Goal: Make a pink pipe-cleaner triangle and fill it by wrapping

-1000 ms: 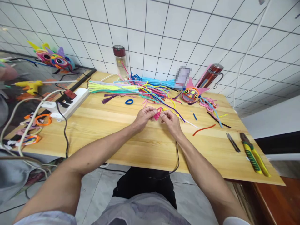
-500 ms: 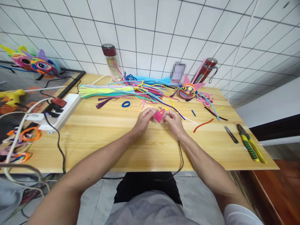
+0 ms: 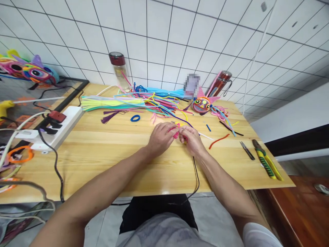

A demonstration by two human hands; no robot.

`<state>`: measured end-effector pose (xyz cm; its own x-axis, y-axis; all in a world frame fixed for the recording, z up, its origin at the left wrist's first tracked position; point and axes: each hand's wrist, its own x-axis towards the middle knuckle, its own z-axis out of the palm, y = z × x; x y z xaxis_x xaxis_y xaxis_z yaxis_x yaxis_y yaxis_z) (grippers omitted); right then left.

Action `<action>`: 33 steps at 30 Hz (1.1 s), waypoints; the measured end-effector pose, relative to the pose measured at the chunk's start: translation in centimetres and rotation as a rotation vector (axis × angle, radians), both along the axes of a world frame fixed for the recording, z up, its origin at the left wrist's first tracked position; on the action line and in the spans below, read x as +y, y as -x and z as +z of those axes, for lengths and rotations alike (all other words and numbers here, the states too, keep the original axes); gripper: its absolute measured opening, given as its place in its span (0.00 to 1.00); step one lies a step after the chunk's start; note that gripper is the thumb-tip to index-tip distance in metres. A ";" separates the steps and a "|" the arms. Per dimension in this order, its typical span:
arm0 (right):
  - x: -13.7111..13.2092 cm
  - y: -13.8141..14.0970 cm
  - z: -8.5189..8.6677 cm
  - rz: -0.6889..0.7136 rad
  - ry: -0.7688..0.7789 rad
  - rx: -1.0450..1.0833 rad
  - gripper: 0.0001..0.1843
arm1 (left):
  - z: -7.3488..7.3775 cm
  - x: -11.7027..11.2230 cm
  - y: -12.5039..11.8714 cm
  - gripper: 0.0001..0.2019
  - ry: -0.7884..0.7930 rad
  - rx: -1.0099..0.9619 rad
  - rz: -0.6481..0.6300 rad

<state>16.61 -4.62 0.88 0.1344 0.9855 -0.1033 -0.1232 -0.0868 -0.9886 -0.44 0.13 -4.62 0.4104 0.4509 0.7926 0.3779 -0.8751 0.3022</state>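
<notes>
My left hand (image 3: 161, 138) and my right hand (image 3: 191, 140) meet over the middle of the wooden table (image 3: 108, 154). Both are closed on a small pink pipe-cleaner piece (image 3: 176, 133), which shows only as a sliver between the fingers. Just behind the hands lies a pile of coloured pipe cleaners (image 3: 144, 101). A loose red pipe cleaner (image 3: 218, 141) lies to the right of my right hand.
A white power strip (image 3: 48, 132) with plugs and cables sits at the left. Two bottles (image 3: 119, 72) (image 3: 220, 84) stand by the tiled wall. A colourful pipe-cleaner fish (image 3: 204, 104), a blue ring (image 3: 135, 118), small snips (image 3: 247, 150) and yellow-green pliers (image 3: 267, 164) lie on the table. A black cable (image 3: 196, 175) hangs off the front edge.
My hands have closed in together and come slightly nearer, covering most of the pink piece. The view has shifted, so the table's things sit a little further left and lower.
</notes>
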 end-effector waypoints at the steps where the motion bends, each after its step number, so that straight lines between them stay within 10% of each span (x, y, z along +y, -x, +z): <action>1: -0.1 -0.1 0.3 0.025 -0.006 -0.008 0.13 | 0.2 0.0 0.1 0.11 0.063 -0.040 -0.016; 6: -0.7 -0.9 1.3 -0.009 -0.157 -0.096 0.27 | 1.7 -0.9 0.2 0.09 0.707 -0.396 -0.127; 11: -0.7 -1.1 0.6 -0.077 -0.299 -0.283 0.21 | 2.5 -1.2 -0.5 0.19 1.200 -0.604 -0.314; 33: 0.0 -0.9 0.2 -0.024 -0.213 -0.208 0.19 | 2.6 -1.4 -0.5 0.13 1.405 -0.512 -0.396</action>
